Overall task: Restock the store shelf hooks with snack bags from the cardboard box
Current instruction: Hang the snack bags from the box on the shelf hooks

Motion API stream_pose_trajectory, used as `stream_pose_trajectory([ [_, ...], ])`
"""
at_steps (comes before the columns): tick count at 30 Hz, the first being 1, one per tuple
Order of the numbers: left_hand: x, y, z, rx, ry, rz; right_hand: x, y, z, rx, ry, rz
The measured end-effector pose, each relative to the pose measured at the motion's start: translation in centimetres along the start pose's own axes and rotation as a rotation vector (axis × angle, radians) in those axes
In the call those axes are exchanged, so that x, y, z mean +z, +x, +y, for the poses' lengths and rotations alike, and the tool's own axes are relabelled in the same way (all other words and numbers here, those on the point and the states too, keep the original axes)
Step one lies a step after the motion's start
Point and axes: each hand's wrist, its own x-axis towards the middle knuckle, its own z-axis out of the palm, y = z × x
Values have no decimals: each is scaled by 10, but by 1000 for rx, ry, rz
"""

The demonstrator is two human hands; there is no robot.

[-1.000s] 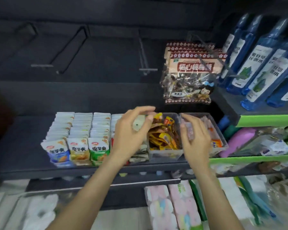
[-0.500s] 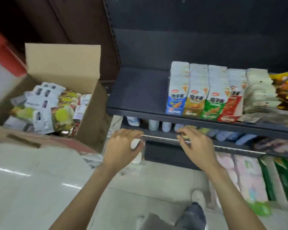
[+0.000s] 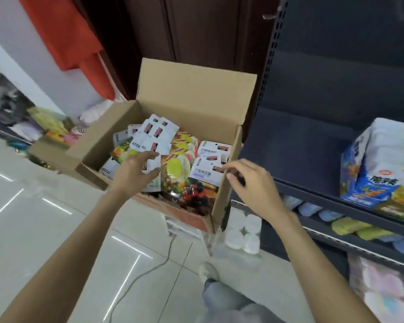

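Now | left hand (image 3: 135, 171) grips snack bag (image 3: 153, 164) in cardboard box (image 3: 196, 99) | right hand (image 3: 250, 183) loosely curled, empty

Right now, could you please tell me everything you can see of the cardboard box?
The cardboard box is plain brown corrugated card, open at the top, its back flap standing upright and a left flap folded outward. It sits tilted in view beside the dark shelf unit, in front of a dark wooden door. It holds many snack bags, white-topped with colourful fronts. The left hand reaches inside, its fingers around a white-topped bag; the right hand hovers above its right wall.
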Motion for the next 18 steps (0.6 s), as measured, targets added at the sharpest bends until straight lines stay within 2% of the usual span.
stream_pose_trajectory([
  [6, -10, 56, -55, -64, 99, -56, 59, 99, -19, 55, -30, -207],
  [9, -13, 82, -87, -51, 65, -89, 94, 137, -26, 115, -95, -393],
  [12, -12, 114, -110, -63, 19, -127, 131, 170, -30, 164, -115, -479],
  [18, -5, 151, -132, 55, -67, -233, 184, 211, -27, 282, -236, -658],
])
